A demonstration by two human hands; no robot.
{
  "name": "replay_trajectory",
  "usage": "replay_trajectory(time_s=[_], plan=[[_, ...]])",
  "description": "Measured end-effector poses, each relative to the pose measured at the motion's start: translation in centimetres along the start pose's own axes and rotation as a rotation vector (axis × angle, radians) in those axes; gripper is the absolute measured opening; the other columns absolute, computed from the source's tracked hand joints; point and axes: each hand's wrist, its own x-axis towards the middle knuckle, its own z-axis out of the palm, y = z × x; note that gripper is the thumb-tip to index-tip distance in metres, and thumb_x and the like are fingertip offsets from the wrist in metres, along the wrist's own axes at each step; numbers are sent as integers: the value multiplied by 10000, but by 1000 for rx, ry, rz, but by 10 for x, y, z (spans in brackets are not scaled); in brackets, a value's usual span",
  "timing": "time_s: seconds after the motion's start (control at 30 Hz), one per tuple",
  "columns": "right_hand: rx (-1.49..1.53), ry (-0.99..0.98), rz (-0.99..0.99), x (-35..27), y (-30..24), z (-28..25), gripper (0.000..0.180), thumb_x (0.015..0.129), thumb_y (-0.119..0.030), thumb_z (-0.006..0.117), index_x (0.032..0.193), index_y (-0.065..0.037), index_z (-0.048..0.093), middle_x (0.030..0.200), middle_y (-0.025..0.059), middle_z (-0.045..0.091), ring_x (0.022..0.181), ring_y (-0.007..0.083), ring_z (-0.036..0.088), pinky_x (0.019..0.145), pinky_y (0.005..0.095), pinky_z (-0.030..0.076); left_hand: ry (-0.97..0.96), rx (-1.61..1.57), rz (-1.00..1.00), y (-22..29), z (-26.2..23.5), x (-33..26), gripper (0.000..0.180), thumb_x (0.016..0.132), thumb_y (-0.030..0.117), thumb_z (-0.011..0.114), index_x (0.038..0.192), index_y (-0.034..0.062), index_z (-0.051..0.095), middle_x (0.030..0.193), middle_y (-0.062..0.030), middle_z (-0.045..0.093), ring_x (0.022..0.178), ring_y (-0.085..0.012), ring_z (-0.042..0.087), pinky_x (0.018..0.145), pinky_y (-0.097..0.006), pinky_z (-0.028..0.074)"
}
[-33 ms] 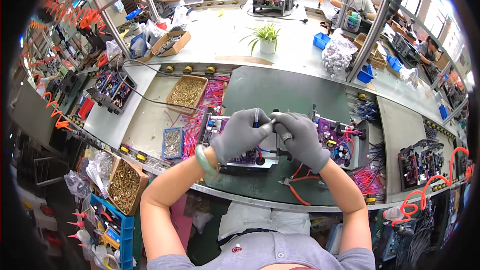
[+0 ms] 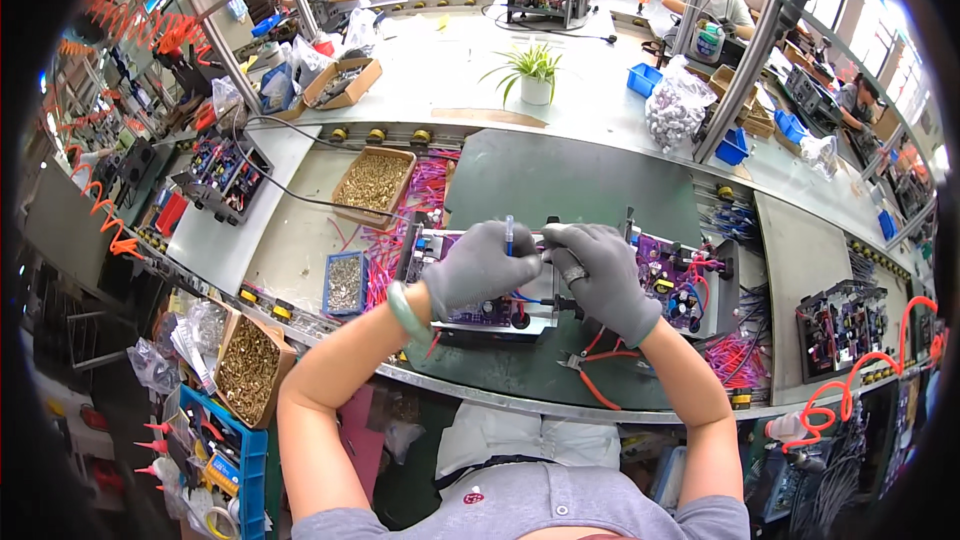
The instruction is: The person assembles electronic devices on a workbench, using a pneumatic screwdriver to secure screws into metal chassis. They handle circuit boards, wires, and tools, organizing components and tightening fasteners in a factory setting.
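Both my hands wear grey gloves and meet over a purple circuit board that lies in a metal frame on the green mat. My left hand, with a green bangle at the wrist, pinches a thin blue wire that sticks upward above the fingers. My right hand lies right beside it, knuckles up, with its fingers curled down on the board's right part. The fingertips of both hands are hidden, and so is the middle of the board.
A second purple board with red wires sits to the right. Red-handled cutters lie near the front edge. A box of brass screws, a small blue bin and pink wires are at the left. Other people work across the far table.
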Motion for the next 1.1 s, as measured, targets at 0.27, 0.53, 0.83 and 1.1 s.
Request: replay_trajectory(time_s=[0.27,0.53,0.83,1.1], plan=[[-218,-48,30,-17,10,9,392,861,-219,653,1181,-8,574,943,133,684,897,304,661,988,460,437,14,877,125,-5,21,25,143,811,216,635,843,100,712,763,-140,687,744,-316,695,695,-419,550],[-210,-67,-12,-17,14,10,370,897,-248,622,1154,15,590,756,109,664,734,288,659,959,441,453,252,722,184,-23,28,6,101,731,159,675,793,81,660,783,-112,655,766,-319,663,676,-443,520],[-169,-99,45,-18,12,16,378,892,-259,613,1146,20,605,686,94,646,689,272,655,886,414,488,141,783,177,-18,27,19,89,729,142,664,807,99,658,789,-97,671,762,-300,671,673,-438,524],[-143,-78,31,-15,12,18,349,887,-223,610,1130,26,602,662,102,638,663,277,655,849,418,502,180,884,379,-31,34,30,112,768,201,669,792,93,654,742,-110,666,740,-290,692,642,-431,530]])
